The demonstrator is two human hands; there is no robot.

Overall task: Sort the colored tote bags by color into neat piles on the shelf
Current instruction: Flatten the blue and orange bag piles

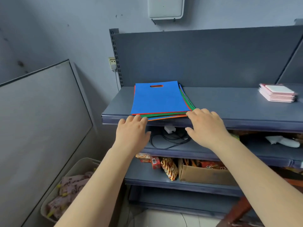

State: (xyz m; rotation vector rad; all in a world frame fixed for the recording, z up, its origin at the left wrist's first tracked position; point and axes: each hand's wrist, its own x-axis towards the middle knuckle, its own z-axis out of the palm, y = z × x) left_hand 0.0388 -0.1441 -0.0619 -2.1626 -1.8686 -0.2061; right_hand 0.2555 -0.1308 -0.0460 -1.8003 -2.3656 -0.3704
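Reaching in now, both hands arrive at the near edge of the mixed stack of flat fabric tote bags [159, 99], blue on top with red, green and orange edges fanned beneath, lying on the top tier of the grey metal shelf [229, 102]. The left hand [132, 133] touches the stack's near-left corner with fingers [139, 119] straight and close together; the right hand [207, 126] rests at the near-right corner, fingers loosely spread, thumb below the shelf lip, pinching nothing that I can see.

Danger here: that stack overhangs the front edge. A careless tug could slide the whole lot off onto the tangled black cables [170, 138] below. Thin, slippery layers may also lift two at once, mixing colours.
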